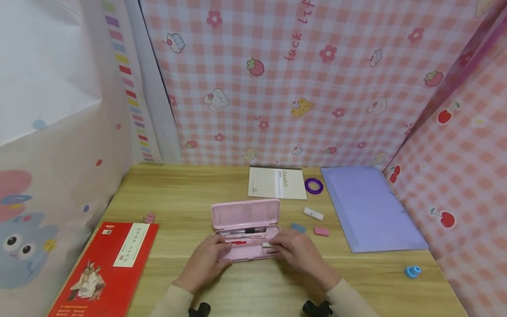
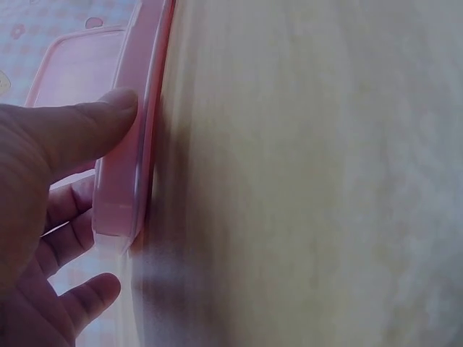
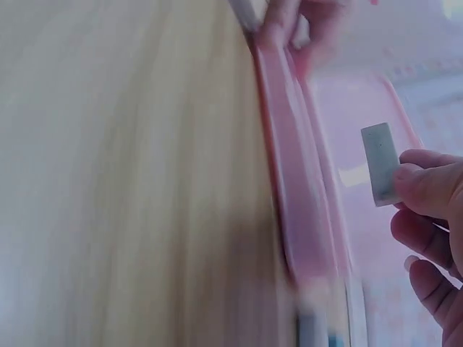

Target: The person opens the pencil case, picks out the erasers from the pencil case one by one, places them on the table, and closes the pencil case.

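Pink pencil case (image 1: 246,229) lies open; my left hand (image 1: 206,259) grips its near edge, my right hand (image 1: 301,255) pinching a small grey eraser (image 3: 380,163) in its fingers.

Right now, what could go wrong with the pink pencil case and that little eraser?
1. The right hand pinches the eraser only by its end, so it might slip and drop beside the pencil case instead of in it.
2. The lid stands open behind the tray; the left hand grips just one end, so a bump might swing the case.
3. Pens already lie inside, so the eraser may not sit flat.
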Demonstrator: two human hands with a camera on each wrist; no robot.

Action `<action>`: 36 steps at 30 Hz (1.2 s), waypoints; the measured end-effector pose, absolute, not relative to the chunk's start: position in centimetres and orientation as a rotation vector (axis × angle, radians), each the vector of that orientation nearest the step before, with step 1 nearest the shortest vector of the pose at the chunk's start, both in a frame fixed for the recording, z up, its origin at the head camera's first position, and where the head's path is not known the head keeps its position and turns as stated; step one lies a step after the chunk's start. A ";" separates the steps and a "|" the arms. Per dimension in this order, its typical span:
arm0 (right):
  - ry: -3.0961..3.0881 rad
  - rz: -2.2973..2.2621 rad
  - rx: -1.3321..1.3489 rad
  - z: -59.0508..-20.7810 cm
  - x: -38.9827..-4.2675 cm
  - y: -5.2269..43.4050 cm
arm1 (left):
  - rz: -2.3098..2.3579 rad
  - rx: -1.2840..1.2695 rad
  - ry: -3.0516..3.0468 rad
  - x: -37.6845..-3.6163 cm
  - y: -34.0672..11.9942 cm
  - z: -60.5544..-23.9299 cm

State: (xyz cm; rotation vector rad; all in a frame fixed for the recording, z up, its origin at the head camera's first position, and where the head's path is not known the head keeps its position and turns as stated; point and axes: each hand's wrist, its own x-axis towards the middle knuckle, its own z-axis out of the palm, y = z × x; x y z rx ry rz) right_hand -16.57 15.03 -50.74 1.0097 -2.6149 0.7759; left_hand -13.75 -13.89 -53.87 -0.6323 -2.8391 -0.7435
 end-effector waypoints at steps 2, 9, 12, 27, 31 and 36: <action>-2.586 0.800 0.937 -50.7 -16.5 17.1 | -0.744 -0.631 -2.842 -13.7 -13.8 -53.8; -2.603 0.798 0.680 -51.5 -16.2 23.9 | -0.755 -0.615 -2.828 -13.5 -13.9 -53.7; -2.639 0.765 0.594 -51.8 -16.0 25.6 | -0.756 -0.604 -2.820 -13.5 -14.1 -53.7; -2.781 0.756 0.608 -53.4 -16.2 26.5 | -0.760 -0.621 -2.814 -13.7 -14.1 -54.0; -2.838 0.753 0.586 -53.5 -16.3 26.5 | -0.764 -0.620 -2.814 -13.8 -14.0 -54.0; -2.863 0.740 0.567 -53.5 -16.5 26.5 | -0.759 -0.631 -2.822 -13.8 -13.9 -54.0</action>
